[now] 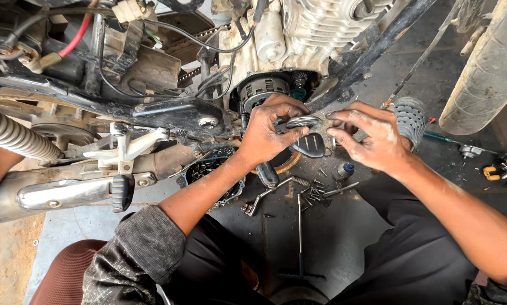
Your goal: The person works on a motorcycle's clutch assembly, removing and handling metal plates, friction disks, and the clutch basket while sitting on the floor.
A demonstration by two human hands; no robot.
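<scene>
My left hand (268,134) grips a round grey metal plate (304,122) just below the open side of a motorcycle engine, where a ribbed clutch assembly (259,90) shows. My right hand (372,135) hovers beside the plate with fingers spread, its fingertips touching or almost touching the plate's right edge. Both hands are greasy. Under the hands a black foot pedal (310,146) sticks out.
Loose bolts, a spring and a long T-handle wrench (300,237) lie on the floor below. A removed engine cover (208,169) rests at the left, near the exhaust pipe (61,192). A tyre (485,68) stands at the right, with small tools (493,172) beside it.
</scene>
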